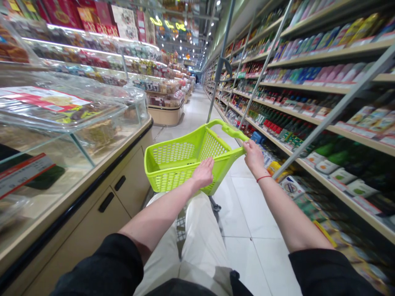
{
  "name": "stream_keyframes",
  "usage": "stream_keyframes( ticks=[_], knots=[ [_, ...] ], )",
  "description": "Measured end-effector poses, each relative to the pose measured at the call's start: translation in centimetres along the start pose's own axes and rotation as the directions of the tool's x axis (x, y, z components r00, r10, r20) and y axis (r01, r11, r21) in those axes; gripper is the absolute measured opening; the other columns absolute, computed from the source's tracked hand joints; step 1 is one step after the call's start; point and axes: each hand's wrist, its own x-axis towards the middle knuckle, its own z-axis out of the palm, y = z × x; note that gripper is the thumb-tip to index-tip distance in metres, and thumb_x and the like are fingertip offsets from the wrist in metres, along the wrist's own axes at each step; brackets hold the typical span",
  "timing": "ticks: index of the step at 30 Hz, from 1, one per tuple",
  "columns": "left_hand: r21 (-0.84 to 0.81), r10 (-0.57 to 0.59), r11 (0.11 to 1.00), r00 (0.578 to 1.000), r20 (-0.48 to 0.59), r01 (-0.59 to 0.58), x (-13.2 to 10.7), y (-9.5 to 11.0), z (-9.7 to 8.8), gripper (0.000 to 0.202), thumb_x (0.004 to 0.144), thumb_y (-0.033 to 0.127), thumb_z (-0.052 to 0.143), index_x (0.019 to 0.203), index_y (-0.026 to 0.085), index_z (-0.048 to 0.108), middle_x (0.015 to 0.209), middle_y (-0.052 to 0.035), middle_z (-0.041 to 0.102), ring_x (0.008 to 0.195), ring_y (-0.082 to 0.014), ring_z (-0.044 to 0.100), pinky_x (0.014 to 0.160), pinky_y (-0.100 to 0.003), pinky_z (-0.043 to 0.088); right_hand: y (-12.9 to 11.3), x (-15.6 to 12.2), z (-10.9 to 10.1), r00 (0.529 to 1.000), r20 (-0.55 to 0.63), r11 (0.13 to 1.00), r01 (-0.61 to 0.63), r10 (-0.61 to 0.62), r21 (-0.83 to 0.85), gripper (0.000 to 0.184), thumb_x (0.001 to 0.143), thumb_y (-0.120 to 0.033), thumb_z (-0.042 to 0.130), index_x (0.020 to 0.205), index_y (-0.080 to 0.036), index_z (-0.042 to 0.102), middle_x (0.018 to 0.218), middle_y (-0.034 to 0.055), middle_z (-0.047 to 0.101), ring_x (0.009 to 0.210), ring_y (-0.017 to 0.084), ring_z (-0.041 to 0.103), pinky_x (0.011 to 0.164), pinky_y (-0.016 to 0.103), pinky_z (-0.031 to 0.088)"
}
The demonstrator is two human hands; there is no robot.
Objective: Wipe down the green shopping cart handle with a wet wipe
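A lime-green plastic shopping cart (173,162) with a perforated basket stands just ahead of me in a store aisle, and the basket looks empty. My left hand (203,172) rests on the basket's near rim, fingers curled over the edge. My right hand (253,155) is wrapped round the cart's green handle (230,131) at its right end. A thin red band circles my right wrist. Both black sleeves and my pale trousers show at the bottom of the view.
A glass-topped display counter (77,135) with beige cabinet doors runs along the left. Long shelves (308,119) packed with bottles and packets line the right, braced by slanted metal poles (333,111). The tiled aisle floor (197,111) stretches ahead past another display stand (165,111).
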Motion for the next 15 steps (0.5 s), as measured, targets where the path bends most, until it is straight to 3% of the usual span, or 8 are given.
stream_keyframes(
  ticks=[4, 11, 15],
  knots=[
    [-0.011, -0.002, 1.000, 1.000, 0.010, 0.002, 0.0, 0.0, -0.1, 0.074, 0.079, 0.014, 0.043, 0.151, 0.004, 0.030, 0.162, -0.0142, 0.026, 0.151, -0.0224, 0.023, 0.124, -0.038, 0.020, 0.4, 0.6, 0.1, 0.999, 0.011, 0.999, -0.033, 0.033, -0.022, 0.049, 0.083, -0.004, 0.036, 0.120, -0.010, 0.067, 0.137, 0.0185, 0.059, 0.129, 0.031, 0.051, 0.107, 0.049, 0.042],
    [0.007, -0.009, 1.000, 0.999, 0.039, 0.009, -0.8, 0.0, -0.8, 0.072, 0.081, 0.015, 0.042, 0.151, 0.002, 0.029, 0.162, -0.0161, 0.025, 0.151, -0.0231, 0.023, 0.125, -0.038, 0.017, -4.9, -3.0, 1.8, 0.993, 0.040, 0.994, 0.107, -0.108, 0.023, 0.053, 0.081, -0.004, 0.039, 0.126, -0.016, 0.065, 0.141, 0.0107, 0.058, 0.133, 0.025, 0.049, 0.112, 0.044, 0.039],
    [0.013, -0.013, 1.000, 0.999, 0.039, 0.013, -1.0, -0.1, -1.1, 0.071, 0.082, 0.015, 0.041, 0.151, 0.002, 0.029, 0.162, -0.0161, 0.025, 0.151, -0.0230, 0.023, 0.125, -0.038, 0.016, -3.4, -2.7, 1.4, 0.986, 0.036, 0.986, 0.159, -0.161, 0.048, 0.051, 0.084, -0.004, 0.039, 0.124, -0.018, 0.067, 0.138, 0.0097, 0.060, 0.131, 0.025, 0.050, 0.112, 0.044, 0.039]
  ],
)
